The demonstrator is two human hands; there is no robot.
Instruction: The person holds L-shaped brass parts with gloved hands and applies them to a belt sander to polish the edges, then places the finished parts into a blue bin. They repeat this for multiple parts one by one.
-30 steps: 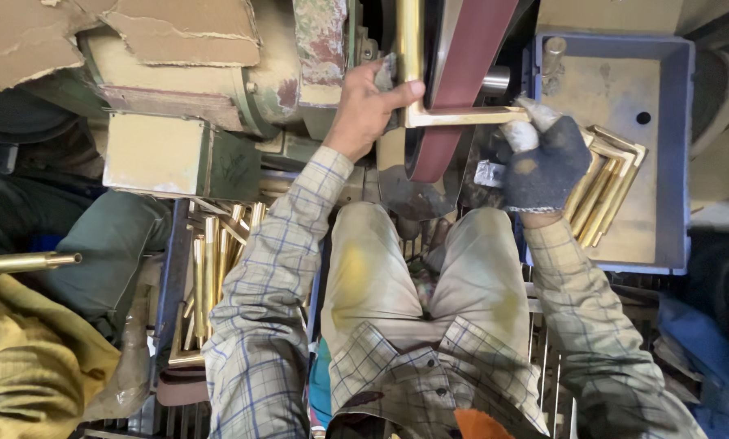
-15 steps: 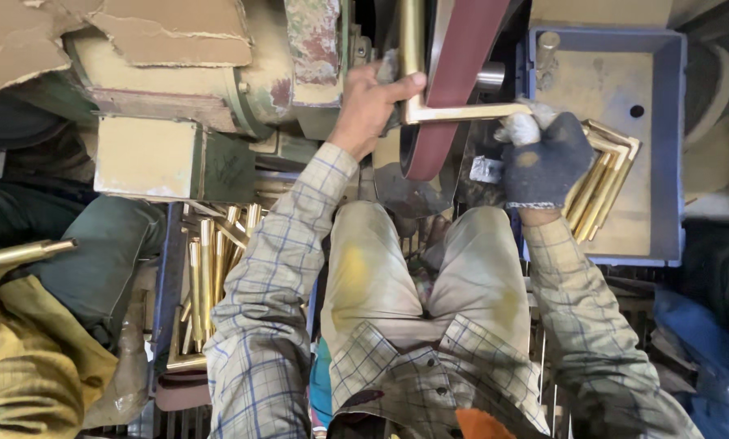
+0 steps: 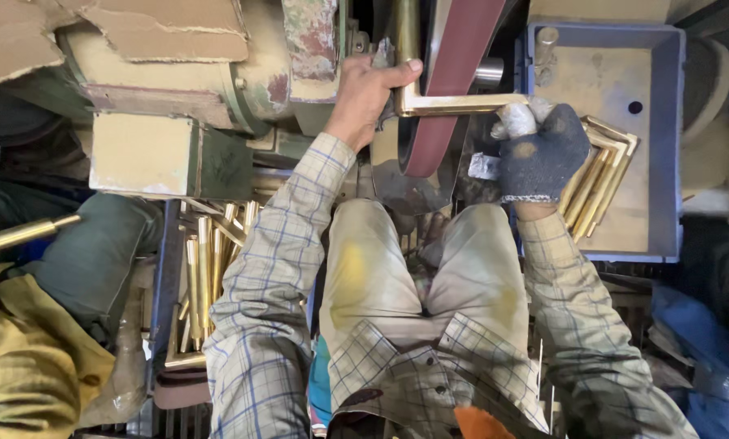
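Brass L-shaped handle [image 3: 454, 104] was pressed across the maroon sanding belt [image 3: 446, 89], clamped by the bare left hand [image 3: 364, 96] and gloved right hand [image 3: 541, 154]; mid-polish, steady even pressure seemed needed next.

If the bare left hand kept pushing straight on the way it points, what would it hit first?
Most likely the reddish sanding belt. The left hand points right along the brass L-shaped piece it holds, and the belt crosses just past its fingertips. Depth is hard to judge from above.
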